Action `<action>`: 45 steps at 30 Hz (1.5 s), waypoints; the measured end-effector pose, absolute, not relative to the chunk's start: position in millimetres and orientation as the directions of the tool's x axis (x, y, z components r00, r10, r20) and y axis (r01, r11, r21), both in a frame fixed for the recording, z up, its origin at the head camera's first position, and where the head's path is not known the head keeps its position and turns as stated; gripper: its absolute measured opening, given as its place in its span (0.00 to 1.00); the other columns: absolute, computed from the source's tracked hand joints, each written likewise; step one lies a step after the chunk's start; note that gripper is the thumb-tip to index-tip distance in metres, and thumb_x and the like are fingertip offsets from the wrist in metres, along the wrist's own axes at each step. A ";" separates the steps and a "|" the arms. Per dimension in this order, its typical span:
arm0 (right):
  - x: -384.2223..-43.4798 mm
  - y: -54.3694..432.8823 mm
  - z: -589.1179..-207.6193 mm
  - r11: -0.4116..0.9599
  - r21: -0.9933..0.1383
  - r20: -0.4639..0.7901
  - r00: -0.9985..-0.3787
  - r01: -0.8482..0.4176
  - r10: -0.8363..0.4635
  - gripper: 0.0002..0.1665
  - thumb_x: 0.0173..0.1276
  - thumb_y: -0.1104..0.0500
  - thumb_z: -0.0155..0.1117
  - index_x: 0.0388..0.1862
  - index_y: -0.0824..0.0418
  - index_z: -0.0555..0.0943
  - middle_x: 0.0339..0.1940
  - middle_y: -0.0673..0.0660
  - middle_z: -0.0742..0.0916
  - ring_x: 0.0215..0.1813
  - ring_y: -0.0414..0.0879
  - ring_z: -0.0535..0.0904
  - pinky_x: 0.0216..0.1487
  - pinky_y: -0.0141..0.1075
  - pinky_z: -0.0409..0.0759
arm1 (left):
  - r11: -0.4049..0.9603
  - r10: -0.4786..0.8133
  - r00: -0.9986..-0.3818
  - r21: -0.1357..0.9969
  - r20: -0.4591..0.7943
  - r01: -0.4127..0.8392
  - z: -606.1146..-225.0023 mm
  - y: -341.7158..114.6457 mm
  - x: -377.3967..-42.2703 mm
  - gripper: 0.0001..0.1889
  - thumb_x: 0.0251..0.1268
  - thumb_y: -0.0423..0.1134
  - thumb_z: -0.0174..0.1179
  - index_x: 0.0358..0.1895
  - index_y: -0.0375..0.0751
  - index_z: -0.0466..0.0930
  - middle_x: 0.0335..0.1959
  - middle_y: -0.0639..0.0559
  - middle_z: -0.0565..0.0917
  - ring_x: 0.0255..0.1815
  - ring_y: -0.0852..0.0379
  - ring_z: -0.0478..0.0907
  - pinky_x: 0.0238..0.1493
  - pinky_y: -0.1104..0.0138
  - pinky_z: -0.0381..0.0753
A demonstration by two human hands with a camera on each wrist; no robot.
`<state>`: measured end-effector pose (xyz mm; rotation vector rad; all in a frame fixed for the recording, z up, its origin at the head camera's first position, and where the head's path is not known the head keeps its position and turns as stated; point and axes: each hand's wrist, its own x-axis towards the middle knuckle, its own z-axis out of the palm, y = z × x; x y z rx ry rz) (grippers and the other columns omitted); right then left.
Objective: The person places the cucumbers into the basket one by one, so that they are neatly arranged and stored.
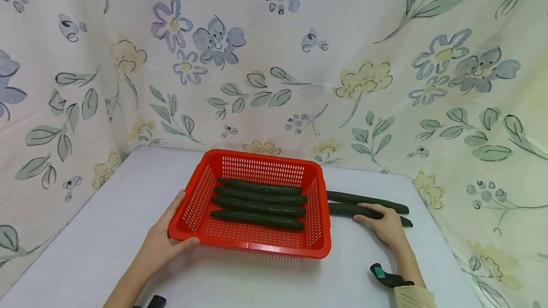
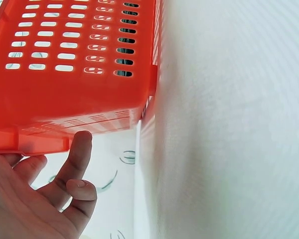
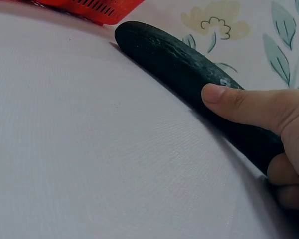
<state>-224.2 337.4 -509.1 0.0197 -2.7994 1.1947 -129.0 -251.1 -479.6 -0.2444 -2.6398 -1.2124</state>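
Observation:
A red plastic basket (image 1: 252,246) with slotted walls stands mid-table, and several dark green cucumbers (image 1: 259,207) lie side by side in it. My left hand (image 1: 164,241) holds the basket's near left corner, thumb along the front rim and fingers on the left side. From the left wrist view, its fingers (image 2: 79,154) show by the rim, partly curled. To the basket's right, my right hand (image 1: 383,225) grips a cucumber (image 3: 164,59) lying on the table, thumb across its near side. A second cucumber (image 1: 368,199) lies just behind that one.
The table (image 1: 107,213) has a white cloth over it. A curtain (image 1: 274,61) printed with flowers and leaves hangs behind and around it. Both loose cucumbers reach close to the basket's right wall.

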 end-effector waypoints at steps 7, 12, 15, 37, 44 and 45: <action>-221.4 337.5 -511.6 0.688 -0.725 0.108 -0.993 -0.041 0.054 0.37 0.61 0.42 0.83 0.64 0.58 0.87 0.69 0.69 0.84 0.75 0.70 0.72 0.72 0.69 0.67 | 0.640 0.061 -0.959 0.726 0.278 0.251 -481.0 -250.8 -129.7 0.64 0.53 0.45 0.82 0.89 0.62 0.45 0.87 0.48 0.57 0.76 0.36 0.70 0.61 0.66 0.77; -221.5 336.8 -512.0 0.694 -0.720 0.101 -0.993 -0.028 0.065 0.37 0.61 0.41 0.83 0.65 0.58 0.86 0.70 0.69 0.82 0.76 0.70 0.70 0.74 0.70 0.65 | 0.636 0.063 -0.958 0.728 0.279 0.255 -480.3 -251.5 -128.9 0.64 0.53 0.46 0.82 0.88 0.62 0.45 0.87 0.47 0.58 0.75 0.37 0.71 0.59 0.65 0.79; -221.9 336.2 -510.8 0.696 -0.718 0.096 -0.993 -0.025 0.063 0.38 0.61 0.40 0.82 0.65 0.58 0.87 0.70 0.69 0.82 0.76 0.70 0.70 0.74 0.70 0.65 | 0.632 0.065 -0.958 0.731 0.278 0.255 -480.6 -251.8 -128.9 0.64 0.54 0.46 0.82 0.89 0.62 0.45 0.87 0.46 0.58 0.74 0.38 0.71 0.58 0.66 0.79; -214.1 335.2 -486.8 0.639 -0.769 0.099 -0.983 0.022 0.154 0.40 0.59 0.37 0.83 0.64 0.57 0.87 0.70 0.67 0.83 0.76 0.69 0.72 0.73 0.65 0.69 | 0.651 0.056 -0.956 0.716 0.288 0.254 -481.0 -250.8 -128.1 0.64 0.53 0.47 0.83 0.88 0.61 0.46 0.87 0.48 0.58 0.76 0.36 0.70 0.64 0.63 0.76; -202.5 329.6 -444.1 0.610 -0.792 0.148 -0.959 0.033 0.243 0.38 0.62 0.39 0.82 0.66 0.57 0.86 0.71 0.63 0.83 0.75 0.61 0.73 0.64 0.47 0.78 | 0.646 0.058 -0.956 0.720 0.286 0.254 -480.3 -251.2 -127.9 0.64 0.53 0.48 0.82 0.88 0.63 0.45 0.87 0.49 0.57 0.76 0.37 0.70 0.63 0.61 0.78; -200.8 328.2 -438.0 0.611 -0.791 0.156 -0.954 0.035 0.257 0.38 0.62 0.39 0.82 0.66 0.57 0.86 0.71 0.63 0.83 0.74 0.59 0.74 0.61 0.41 0.78 | 0.647 0.058 -0.955 0.718 0.290 0.257 -480.7 -251.5 -128.0 0.64 0.53 0.47 0.83 0.88 0.62 0.45 0.87 0.49 0.57 0.75 0.38 0.70 0.63 0.62 0.78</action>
